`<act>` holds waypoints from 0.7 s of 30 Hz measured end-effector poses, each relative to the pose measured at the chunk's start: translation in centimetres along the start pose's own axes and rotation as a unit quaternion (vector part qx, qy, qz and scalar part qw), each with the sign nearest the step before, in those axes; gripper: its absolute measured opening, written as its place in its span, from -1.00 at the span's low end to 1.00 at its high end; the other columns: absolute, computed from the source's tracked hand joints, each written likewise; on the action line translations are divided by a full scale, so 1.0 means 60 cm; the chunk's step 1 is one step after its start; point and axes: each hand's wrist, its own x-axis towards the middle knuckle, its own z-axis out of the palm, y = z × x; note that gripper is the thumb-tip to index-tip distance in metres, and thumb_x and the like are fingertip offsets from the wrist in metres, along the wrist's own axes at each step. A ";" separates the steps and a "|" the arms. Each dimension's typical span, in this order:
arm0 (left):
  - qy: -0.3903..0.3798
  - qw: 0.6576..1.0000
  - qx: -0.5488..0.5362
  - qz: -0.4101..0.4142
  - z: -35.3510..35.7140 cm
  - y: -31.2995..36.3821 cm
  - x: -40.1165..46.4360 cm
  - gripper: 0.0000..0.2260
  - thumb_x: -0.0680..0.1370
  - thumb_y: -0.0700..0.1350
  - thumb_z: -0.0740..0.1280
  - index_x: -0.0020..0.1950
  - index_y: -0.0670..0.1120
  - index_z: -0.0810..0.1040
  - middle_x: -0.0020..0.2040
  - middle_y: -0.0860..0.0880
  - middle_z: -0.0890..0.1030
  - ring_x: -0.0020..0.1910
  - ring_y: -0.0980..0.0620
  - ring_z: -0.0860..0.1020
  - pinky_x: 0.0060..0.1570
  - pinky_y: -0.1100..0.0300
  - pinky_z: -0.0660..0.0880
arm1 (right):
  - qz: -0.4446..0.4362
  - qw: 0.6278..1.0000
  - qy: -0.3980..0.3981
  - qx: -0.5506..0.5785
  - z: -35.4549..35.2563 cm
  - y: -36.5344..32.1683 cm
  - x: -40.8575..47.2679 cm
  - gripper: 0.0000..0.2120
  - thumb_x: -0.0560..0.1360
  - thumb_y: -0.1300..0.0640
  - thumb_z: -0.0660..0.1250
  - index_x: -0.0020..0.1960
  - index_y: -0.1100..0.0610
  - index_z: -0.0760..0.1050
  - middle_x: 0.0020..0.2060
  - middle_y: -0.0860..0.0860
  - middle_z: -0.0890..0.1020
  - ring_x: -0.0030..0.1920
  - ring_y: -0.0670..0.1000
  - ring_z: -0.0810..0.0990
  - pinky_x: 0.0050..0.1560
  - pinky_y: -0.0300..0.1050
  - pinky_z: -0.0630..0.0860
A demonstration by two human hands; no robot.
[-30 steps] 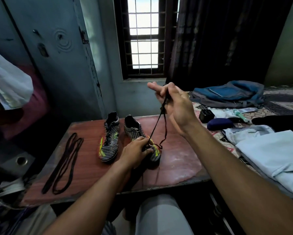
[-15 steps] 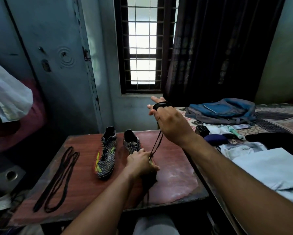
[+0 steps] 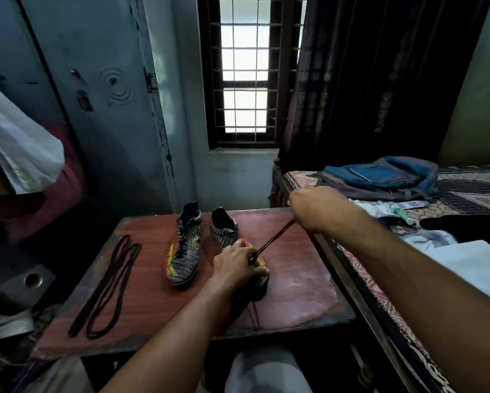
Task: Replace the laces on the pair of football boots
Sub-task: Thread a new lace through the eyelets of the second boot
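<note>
Two black-and-white patterned football boots stand side by side on a reddish wooden table (image 3: 294,293). The left boot (image 3: 184,251) still has its black lace in. My left hand (image 3: 235,265) grips the front of the right boot (image 3: 224,231) and covers most of it. A dark lace (image 3: 275,236) runs taut from that boot up to my right hand (image 3: 311,207), which grips its end near the table's right edge. A pair of loose black laces (image 3: 107,285) lies looped on the table's left side.
A bed (image 3: 464,194) stands against the table's right edge, holding a blue backpack (image 3: 385,177), folded light cloth (image 3: 470,262) and small items. Behind are a door, a barred window and a dark curtain. Cloth hangs at the far left.
My right hand has come down from in front of the window and moved right, drawing the lace out low and taut. My left hand stays on the right boot.
</note>
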 end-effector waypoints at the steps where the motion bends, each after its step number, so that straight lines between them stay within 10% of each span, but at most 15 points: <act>1: 0.008 1.000 -0.002 0.004 0.003 -0.003 -0.003 -0.40 0.36 0.51 0.36 0.25 0.18 0.58 0.23 0.08 0.47 0.26 -0.04 0.50 0.06 0.04 0.52 | 0.009 0.998 -0.062 0.008 -0.007 0.000 -0.008 -0.76 0.59 0.21 0.17 0.15 0.16 0.57 0.13 0.17 0.65 0.11 0.22 0.65 -0.02 0.03 0.50; 7: 0.069 0.996 -0.037 0.034 0.029 -0.014 -0.022 -0.48 0.42 0.45 0.36 0.18 0.12 0.61 0.21 0.11 0.47 0.24 -0.01 0.47 0.03 0.03 0.57 | -0.037 0.986 -0.145 0.079 -0.047 -0.057 -0.031 -0.68 0.65 0.03 0.11 -0.27 0.09 0.27 0.12 0.18 0.64 0.06 0.22 0.59 -0.03 -0.01 0.47; 21: 0.092 0.963 -0.223 0.123 0.031 -0.067 0.000 -0.63 0.48 0.08 0.55 0.12 -0.16 0.68 0.14 -0.05 0.59 0.10 0.03 0.55 0.12 0.24 0.47 | -0.019 0.956 -0.078 0.283 -0.016 -0.107 -0.004 -0.57 0.63 0.01 0.16 -0.39 0.12 0.28 -0.39 0.04 0.38 -0.26 0.19 0.43 -0.27 -0.07 0.27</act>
